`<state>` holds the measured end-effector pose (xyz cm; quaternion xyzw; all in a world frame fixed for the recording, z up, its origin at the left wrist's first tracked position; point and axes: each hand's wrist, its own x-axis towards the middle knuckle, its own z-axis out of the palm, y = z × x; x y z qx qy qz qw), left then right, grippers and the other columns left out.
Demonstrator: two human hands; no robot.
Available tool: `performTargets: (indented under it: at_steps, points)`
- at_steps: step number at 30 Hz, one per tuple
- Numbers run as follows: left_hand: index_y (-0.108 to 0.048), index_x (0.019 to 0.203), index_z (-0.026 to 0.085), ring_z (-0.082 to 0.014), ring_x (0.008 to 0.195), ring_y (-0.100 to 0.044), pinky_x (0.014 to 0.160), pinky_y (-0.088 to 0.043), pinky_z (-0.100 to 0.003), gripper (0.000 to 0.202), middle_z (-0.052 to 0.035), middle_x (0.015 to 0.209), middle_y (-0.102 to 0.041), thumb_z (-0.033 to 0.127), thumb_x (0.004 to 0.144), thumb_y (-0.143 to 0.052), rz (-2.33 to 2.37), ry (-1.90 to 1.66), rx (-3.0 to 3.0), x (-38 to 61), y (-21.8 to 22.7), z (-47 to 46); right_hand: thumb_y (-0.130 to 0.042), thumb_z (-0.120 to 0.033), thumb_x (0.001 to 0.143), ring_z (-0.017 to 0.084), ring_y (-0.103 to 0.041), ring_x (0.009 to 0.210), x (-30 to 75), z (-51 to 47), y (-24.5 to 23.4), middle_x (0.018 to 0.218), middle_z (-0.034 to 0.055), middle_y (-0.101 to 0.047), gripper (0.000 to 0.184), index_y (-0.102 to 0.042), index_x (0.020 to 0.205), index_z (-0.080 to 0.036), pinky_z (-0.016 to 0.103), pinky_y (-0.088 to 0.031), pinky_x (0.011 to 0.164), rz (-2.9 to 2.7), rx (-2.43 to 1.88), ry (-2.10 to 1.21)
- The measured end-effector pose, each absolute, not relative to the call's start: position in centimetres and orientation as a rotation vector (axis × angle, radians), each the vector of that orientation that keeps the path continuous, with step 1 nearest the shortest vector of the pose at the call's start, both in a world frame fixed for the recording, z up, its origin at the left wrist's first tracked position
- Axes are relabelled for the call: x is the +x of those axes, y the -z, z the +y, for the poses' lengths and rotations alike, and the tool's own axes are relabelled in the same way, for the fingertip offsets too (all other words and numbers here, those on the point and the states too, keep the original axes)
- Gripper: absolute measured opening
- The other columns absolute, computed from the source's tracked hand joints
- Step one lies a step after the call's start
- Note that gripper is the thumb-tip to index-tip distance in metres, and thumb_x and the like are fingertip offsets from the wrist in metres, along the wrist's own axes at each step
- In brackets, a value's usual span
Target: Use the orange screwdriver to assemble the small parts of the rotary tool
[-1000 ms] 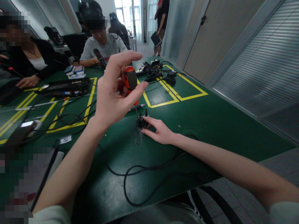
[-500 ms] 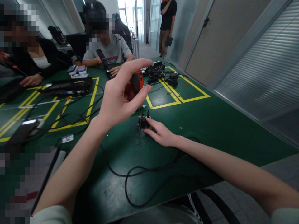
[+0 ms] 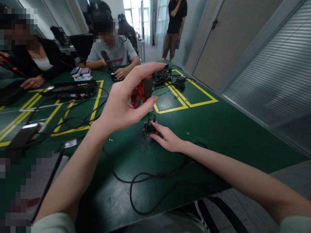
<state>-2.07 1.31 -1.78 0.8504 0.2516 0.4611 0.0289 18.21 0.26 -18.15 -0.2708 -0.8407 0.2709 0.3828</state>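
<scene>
My left hand point(image 3: 126, 94) is raised over the table around an orange-and-black screwdriver point(image 3: 147, 88). Thumb and index finger stand apart at the handle, while the other fingers curl behind it, partly hidden. The thin shaft points down to a small black cylindrical part point(image 3: 149, 127) with a round, shiny base and a short upright post at its side. Whether the tip sits in a screw cannot be made out. From the right, my right hand point(image 3: 167, 139) pinches this part between thumb and fingers and steadies it on the green table point(image 3: 233, 136).
A black cable point(image 3: 132, 191) loops across the near table. Tangled black devices and cords point(image 3: 179, 81) lie at the back, near yellow tape. On the left are a dark case point(image 3: 70, 87) and a phone-like device point(image 3: 24, 134). Two people point(image 3: 114, 48) work across the table; another stands behind.
The screwdriver's handle has turned and leans slightly more to the right. My left index finger and thumb have shifted around it. My right hand stays on the cylindrical part.
</scene>
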Motion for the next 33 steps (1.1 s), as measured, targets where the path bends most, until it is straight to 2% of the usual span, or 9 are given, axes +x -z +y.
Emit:
performTargets:
  at_steps: [5, 10, 14, 16, 20, 23, 26, 29, 33]
  points:
    - [-0.06, 0.137, 0.029, -0.0122, 0.066, -0.06, 0.049, -0.047, -0.025, 0.05, -0.0072, 0.119, -0.071, 0.027, 0.088, -0.071, 0.752, -1.428, 2.629, -2.1, 1.71, 1.61, -0.053, -0.028, 0.106, 0.028, -0.074, 0.11, 18.16, 0.25, 18.1, 0.14, 0.0183, -0.069, 0.05, -0.046, 0.155, -0.018, 0.045, -0.064, 0.09, -2.141, -0.685, -0.691]
    - [-0.06, 0.141, 0.031, -0.0131, 0.069, -0.063, 0.047, -0.045, -0.025, 0.058, -0.0032, 0.104, -0.075, 0.018, 0.085, -0.072, 0.585, -1.403, 2.589, -2.25, 1.26, 1.35, -0.052, -0.028, 0.106, 0.029, -0.074, 0.109, 18.18, 0.2, 17.94, 0.139, 0.0197, -0.069, 0.049, -0.047, 0.153, -0.016, 0.045, -0.064, 0.089, -2.149, -0.689, -0.685]
    - [-0.054, 0.15, 0.027, -0.0133, 0.069, -0.063, 0.053, -0.05, -0.027, 0.066, -0.003, 0.104, -0.075, 0.023, 0.088, -0.074, 0.648, -1.388, 2.605, -2.68, 1.27, 1.68, -0.052, -0.028, 0.107, 0.028, -0.074, 0.108, 18.18, 0.18, 17.9, 0.139, 0.0204, -0.069, 0.048, -0.047, 0.152, -0.015, 0.044, -0.064, 0.088, -2.145, -0.694, -0.684]
    - [-0.051, 0.153, 0.027, -0.011, 0.062, -0.057, 0.054, -0.05, -0.028, 0.07, -0.0035, 0.111, -0.075, 0.028, 0.088, -0.076, 0.66, -1.367, 2.643, -2.81, 1.33, 1.82, -0.052, -0.028, 0.107, 0.028, -0.074, 0.109, 18.17, 0.2, 17.94, 0.139, 0.0205, -0.069, 0.048, -0.048, 0.152, -0.015, 0.044, -0.063, 0.089, -2.143, -0.688, -0.686]
    - [-0.061, 0.145, 0.025, -0.0095, 0.06, -0.048, 0.053, -0.044, -0.028, 0.055, -0.0076, 0.132, -0.069, 0.036, 0.092, -0.073, 0.776, -1.41, 2.598, -2.52, 1.39, 1.59, -0.052, -0.028, 0.107, 0.028, -0.073, 0.111, 18.17, 0.27, 18.04, 0.141, 0.0201, -0.067, 0.048, -0.047, 0.153, -0.016, 0.043, -0.064, 0.089, -2.138, -0.673, -0.693]
    - [-0.07, 0.129, 0.019, -0.0107, 0.062, -0.047, 0.054, -0.04, -0.027, 0.04, -0.0093, 0.121, -0.071, 0.037, 0.093, -0.072, 0.786, -1.474, 2.58, -2.21, 1.43, 1.45, -0.052, -0.029, 0.107, 0.028, -0.073, 0.111, 18.17, 0.28, 18.06, 0.141, 0.0202, -0.067, 0.048, -0.048, 0.153, -0.016, 0.043, -0.064, 0.088, -2.132, -0.678, -0.695]
    - [-0.07, 0.127, 0.018, -0.0127, 0.069, -0.053, 0.065, -0.046, -0.028, 0.038, -0.0097, 0.119, -0.072, 0.035, 0.093, -0.071, 0.751, -1.493, 2.603, -2.26, 1.48, 1.56, -0.053, -0.029, 0.107, 0.028, -0.073, 0.111, 18.14, 0.26, 18.02, 0.14, 0.0185, -0.068, 0.048, -0.047, 0.153, -0.018, 0.044, -0.064, 0.089, -2.138, -0.679, -0.695]
    - [-0.067, 0.135, 0.023, -0.017, 0.082, -0.064, 0.074, -0.05, -0.03, 0.039, -0.0076, 0.114, -0.073, 0.03, 0.096, -0.065, 0.648, -1.433, 2.567, -2.51, 1.52, 1.58, -0.053, -0.029, 0.106, 0.028, -0.073, 0.11, 18.11, 0.25, 17.97, 0.137, 0.0174, -0.07, 0.048, -0.048, 0.153, -0.019, 0.044, -0.064, 0.088, -2.138, -0.677, -0.69]
    - [-0.066, 0.137, 0.03, -0.0184, 0.086, -0.066, 0.069, -0.047, -0.028, 0.039, -0.0043, 0.108, -0.074, 0.026, 0.099, -0.059, 0.66, -1.434, 2.469, -2.51, 1.5, 1.14, -0.053, -0.028, 0.106, 0.029, -0.073, 0.11, 18.13, 0.23, 17.9, 0.135, 0.0178, -0.071, 0.047, -0.048, 0.152, -0.018, 0.043, -0.065, 0.086, -2.136, -0.681, -0.701]
